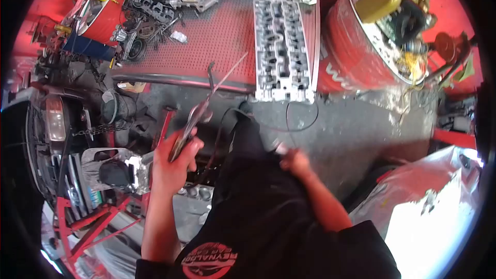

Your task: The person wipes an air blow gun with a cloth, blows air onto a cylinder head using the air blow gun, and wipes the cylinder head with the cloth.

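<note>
A: How is the metal tool (195,115) likely to handle?

B: It is judged fairly light and stiff, though a grip could be lost if it is oily. Its thin rod (228,74) could be bent, so it is best held by the handle.

A: Where is it held?

B: Its handle is wrapped by the left hand (174,163); the rod is seen against the red table (206,41), pointed toward the cylinder head (283,51) but apart from it.

A: And the right hand (295,161)?

B: It is held well apart from the tool, to its right. Its fingers are blurred, so whether the small pale item (280,148) there is pinched cannot be told.
</note>
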The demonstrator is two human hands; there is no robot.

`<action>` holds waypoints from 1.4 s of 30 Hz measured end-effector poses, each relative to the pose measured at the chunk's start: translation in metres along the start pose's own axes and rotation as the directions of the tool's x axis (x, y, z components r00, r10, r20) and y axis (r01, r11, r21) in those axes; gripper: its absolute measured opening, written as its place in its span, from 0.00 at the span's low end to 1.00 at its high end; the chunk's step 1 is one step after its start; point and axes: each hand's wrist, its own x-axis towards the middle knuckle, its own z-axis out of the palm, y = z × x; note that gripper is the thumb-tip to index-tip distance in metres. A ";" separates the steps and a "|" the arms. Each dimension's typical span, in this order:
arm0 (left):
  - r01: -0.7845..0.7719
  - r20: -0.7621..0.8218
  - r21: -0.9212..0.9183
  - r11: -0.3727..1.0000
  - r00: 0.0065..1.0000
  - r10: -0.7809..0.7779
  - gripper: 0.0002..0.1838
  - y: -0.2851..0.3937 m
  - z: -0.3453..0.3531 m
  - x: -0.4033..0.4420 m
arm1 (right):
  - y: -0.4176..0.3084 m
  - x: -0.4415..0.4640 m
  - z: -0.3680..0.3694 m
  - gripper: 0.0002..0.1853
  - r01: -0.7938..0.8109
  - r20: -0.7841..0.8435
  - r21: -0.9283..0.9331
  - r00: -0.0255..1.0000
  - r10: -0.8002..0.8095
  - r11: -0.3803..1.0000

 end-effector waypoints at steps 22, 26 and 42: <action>-0.041 0.018 0.322 0.946 0.999 0.037 0.16 0.141 -0.016 0.256 | -0.117 0.544 -0.233 0.13 0.189 -0.715 -0.004 0.686 -0.135 0.982; -0.030 -0.023 0.325 0.945 0.999 0.039 0.17 0.133 -0.012 0.255 | -0.098 0.538 -0.190 0.14 0.115 -0.594 -0.171 0.780 -0.196 0.979; -0.053 0.200 0.486 0.872 0.978 -0.052 0.16 0.200 0.009 0.299 | -0.119 0.166 -0.135 0.22 -0.115 0.210 0.316 0.976 0.049 0.942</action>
